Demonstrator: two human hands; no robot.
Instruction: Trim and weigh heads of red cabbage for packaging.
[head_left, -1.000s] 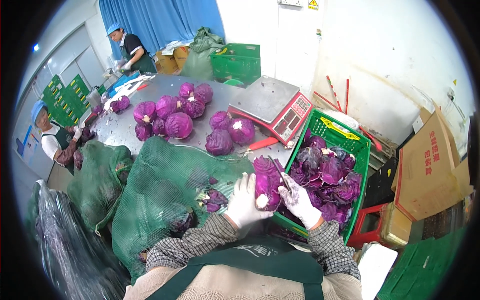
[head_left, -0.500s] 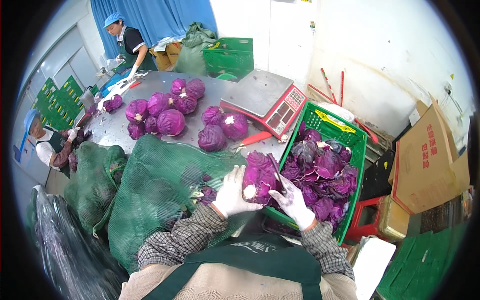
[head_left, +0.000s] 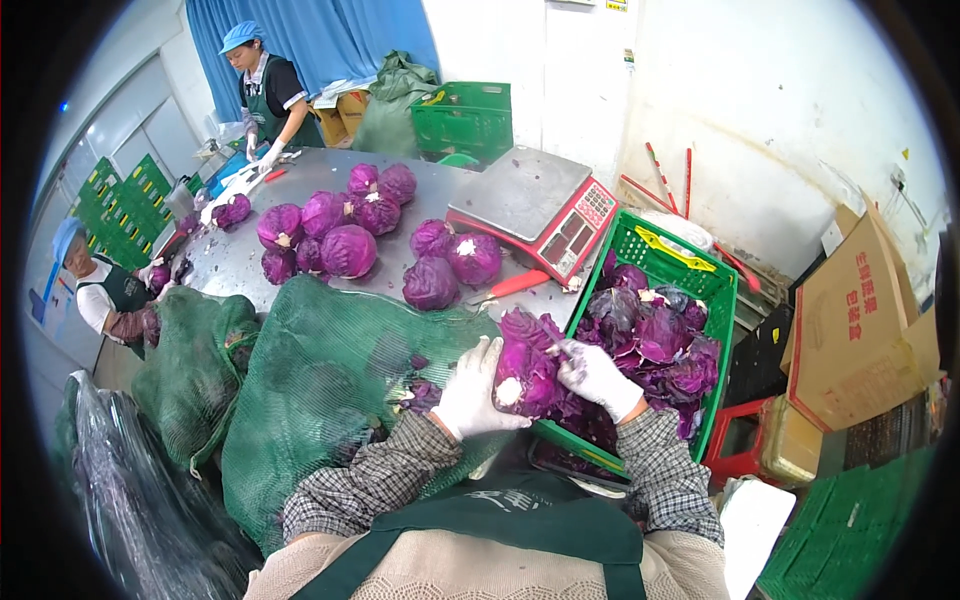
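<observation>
A red cabbage [head_left: 522, 378], its pale cut stem toward me, rests in my left hand [head_left: 474, 392], whose gloved fingers curve round its left and lower side. At the cabbage's upper right, my right hand [head_left: 597, 378] is closed on a thin dark purple piece that looks like an outer cabbage leaf [head_left: 553, 333]; its gripped end is hidden by the fingers. Loose purple leaves fill the green crate [head_left: 722, 345] beneath and beyond my right hand. Green mesh sacking [head_left: 290, 400] with cabbages under it lies left of my left hand.
Several whole cabbages [head_left: 348, 251] sit on the metal table [head_left: 400, 265]. A red-handled knife [head_left: 518, 283] lies by the scale [head_left: 527, 195]. Two co-workers, one person [head_left: 275, 95] at the far side and another [head_left: 112, 290] at left, work there. A cardboard box [head_left: 850, 320] stands right.
My right hand has moved slightly up, and the thin purple piece at its fingers has shifted with it. The left hand still supports the cabbage. The far co-worker's hands have come closer together.
</observation>
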